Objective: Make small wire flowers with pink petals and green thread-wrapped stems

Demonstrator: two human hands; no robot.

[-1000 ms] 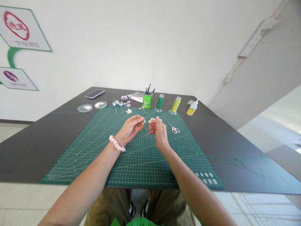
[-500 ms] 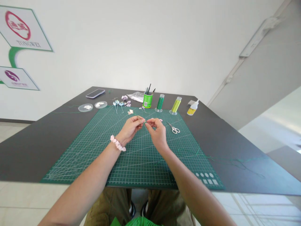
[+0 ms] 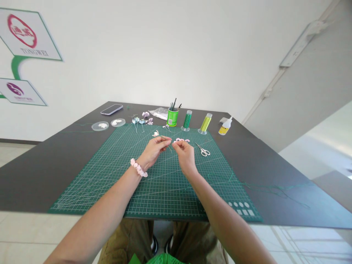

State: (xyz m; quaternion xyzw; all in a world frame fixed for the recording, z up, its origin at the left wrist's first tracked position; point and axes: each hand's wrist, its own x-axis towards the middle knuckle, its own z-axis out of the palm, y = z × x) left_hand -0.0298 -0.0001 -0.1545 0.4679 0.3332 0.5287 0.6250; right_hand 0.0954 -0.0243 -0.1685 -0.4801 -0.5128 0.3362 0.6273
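Observation:
My left hand [image 3: 154,149], with a pink scrunchie [image 3: 139,168] at its wrist, is closed in a pinch on a thin stem. A small white flower [image 3: 156,133] shows just beyond its fingers, at the stem's far end. Beside it my right hand [image 3: 186,157] pinches thumb to fingers; whatever is between them is too fine to make out. The fingertips of both hands are close together, with a narrow gap, above the green cutting mat [image 3: 110,176]. Small pink flower pieces [image 3: 181,139] lie just behind my right hand.
White-handled scissors [image 3: 204,151] lie to the right. Behind stand a green can of tools [image 3: 172,117], a green thread spool [image 3: 187,121], a yellow-green spool [image 3: 205,124] and a glue bottle [image 3: 225,126]. Blue flowers [image 3: 139,121], petal dishes [image 3: 100,126] and a phone [image 3: 111,109] are left.
My right hand has drawn slightly away from my left, opening a small gap between the fingertips. The white flower has turned and shifted a little right and nearer. More of the pink pieces shows.

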